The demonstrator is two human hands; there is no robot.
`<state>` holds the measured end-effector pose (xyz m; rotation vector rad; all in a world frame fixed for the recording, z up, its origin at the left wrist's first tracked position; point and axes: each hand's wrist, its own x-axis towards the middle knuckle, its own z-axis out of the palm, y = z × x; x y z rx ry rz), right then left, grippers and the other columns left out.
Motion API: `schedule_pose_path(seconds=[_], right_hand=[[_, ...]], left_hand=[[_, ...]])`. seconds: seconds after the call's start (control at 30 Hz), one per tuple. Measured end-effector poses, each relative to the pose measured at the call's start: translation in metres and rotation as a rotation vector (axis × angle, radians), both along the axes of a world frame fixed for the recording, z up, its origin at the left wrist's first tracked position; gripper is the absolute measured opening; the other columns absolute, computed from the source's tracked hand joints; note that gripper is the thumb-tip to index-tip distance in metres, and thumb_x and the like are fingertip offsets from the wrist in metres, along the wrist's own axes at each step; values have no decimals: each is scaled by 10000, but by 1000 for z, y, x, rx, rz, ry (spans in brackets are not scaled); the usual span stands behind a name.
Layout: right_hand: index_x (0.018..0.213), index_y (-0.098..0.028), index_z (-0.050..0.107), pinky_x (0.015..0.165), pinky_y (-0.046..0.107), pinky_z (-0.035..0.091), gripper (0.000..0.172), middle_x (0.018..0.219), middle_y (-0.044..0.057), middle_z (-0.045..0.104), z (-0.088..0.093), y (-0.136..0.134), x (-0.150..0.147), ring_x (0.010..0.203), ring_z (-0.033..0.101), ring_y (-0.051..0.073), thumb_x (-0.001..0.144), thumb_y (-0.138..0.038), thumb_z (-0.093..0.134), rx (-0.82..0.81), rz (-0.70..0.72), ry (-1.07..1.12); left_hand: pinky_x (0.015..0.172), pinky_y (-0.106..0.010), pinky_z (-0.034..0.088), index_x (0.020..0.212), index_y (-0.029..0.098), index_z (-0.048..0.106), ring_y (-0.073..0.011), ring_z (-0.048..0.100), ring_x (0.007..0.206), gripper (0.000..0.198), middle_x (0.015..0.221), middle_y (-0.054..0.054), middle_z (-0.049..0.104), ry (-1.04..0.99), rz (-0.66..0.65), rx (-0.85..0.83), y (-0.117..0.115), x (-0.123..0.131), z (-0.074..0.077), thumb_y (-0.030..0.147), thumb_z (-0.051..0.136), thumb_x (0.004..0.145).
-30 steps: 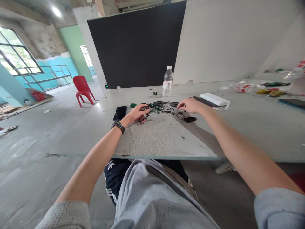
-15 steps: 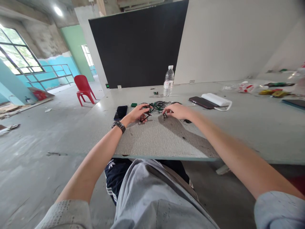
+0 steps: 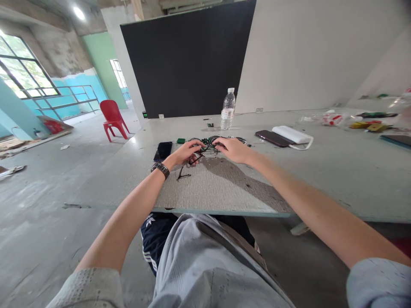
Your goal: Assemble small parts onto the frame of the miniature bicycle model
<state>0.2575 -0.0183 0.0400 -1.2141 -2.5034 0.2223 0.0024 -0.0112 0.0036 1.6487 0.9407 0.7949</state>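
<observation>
My left hand [image 3: 189, 151] rests low over the table with its fingers closed. A short black wire [image 3: 197, 160] sticks out below the fingers. Reaching in from the right, my right hand [image 3: 233, 149] has its fingertips bent together at a tangle of black wires [image 3: 210, 139] with small green circuit boards in it. What these fingertips grip, if anything, is hidden. On the tabletop in front of my left wrist lies another thin black wire piece [image 3: 183, 174], bent at one end.
Left of the wires lie a phone [image 3: 163, 151] and a green block [image 3: 181, 140]. A water bottle [image 3: 227, 112] stands behind, near a small circuit board [image 3: 210, 125]. To the right are a dark phone [image 3: 272, 139] and a white power bank [image 3: 291, 134] with its cable.
My right hand has moved slightly left and away from me, onto the tangle, and no longer shows the small dark piece. A thin black wire piece now lies near my left wrist.
</observation>
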Motion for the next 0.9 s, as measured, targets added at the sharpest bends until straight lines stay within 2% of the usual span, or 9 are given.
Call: schedule_pose_path(seconds=[0.07,0.13,0.23,0.33,0.47,0.57,0.73,0.83,0.9], right_hand=[[1391,-184,571,668,352,418,519,802,71,705,3,-10,-9,683,612,224,1049,-534,397,70,67,21],[1386,-186,560,626,331,389,534,771,52,686,1,-19,-21,638,586,206,1034,-568,435,62,150,-13],[1129,-184,658,660,321,396,339,944,104,720,-9,-23,-37,772,631,214,1050,-426,435,67,244,-102],[977,-177,654,682,326,403,297,1019,132,715,-22,-15,-39,842,643,227,1051,-346,420,94,228,-160],[1045,-180,659,690,326,410,264,1039,132,703,-29,-4,-29,863,650,232,1048,-318,434,124,200,-183],[1099,-174,661,687,327,416,307,1083,133,702,-25,-13,-30,861,651,230,1063,-360,420,177,245,-125],[1077,-225,683,725,321,434,333,1061,68,736,-21,-50,-58,880,674,217,1045,-496,493,181,489,-60],[1185,-248,682,684,319,425,371,1095,65,741,-29,-62,-78,864,676,220,1035,-537,505,199,541,-118],[1185,-240,695,686,317,427,363,1137,77,728,-34,-63,-88,852,669,210,1042,-514,505,211,533,-124]], left_hand=[[466,-229,510,1244,237,597,-138,690,552,333,891,-51,673,-23,6,-4,0,0,-1,494,494,1060],[496,-254,539,1278,238,592,-140,690,557,483,963,-74,692,-69,6,-28,1,-1,0,617,400,1050],[553,-285,569,1297,236,597,-149,676,562,654,909,-72,699,-119,35,-93,1,-1,0,732,279,1012],[570,-299,569,1267,226,618,-155,664,555,686,877,-73,700,-123,72,-118,2,-1,0,745,254,1004],[596,-327,581,1258,229,625,-182,702,602,670,918,-82,705,-120,76,-113,1,0,0,738,270,1005],[566,-304,564,1247,233,626,-178,692,601,664,886,-79,707,-125,57,-116,0,0,0,732,257,1010],[443,-209,433,1186,220,681,-121,590,513,661,757,-47,650,-133,91,-114,0,0,2,717,280,1018],[458,-214,445,1172,214,691,-117,582,502,692,747,-43,651,-152,105,-146,0,1,2,731,259,1014],[486,-230,475,1165,206,692,-125,596,509,711,756,-49,668,-162,110,-151,1,1,1,740,250,1010]])
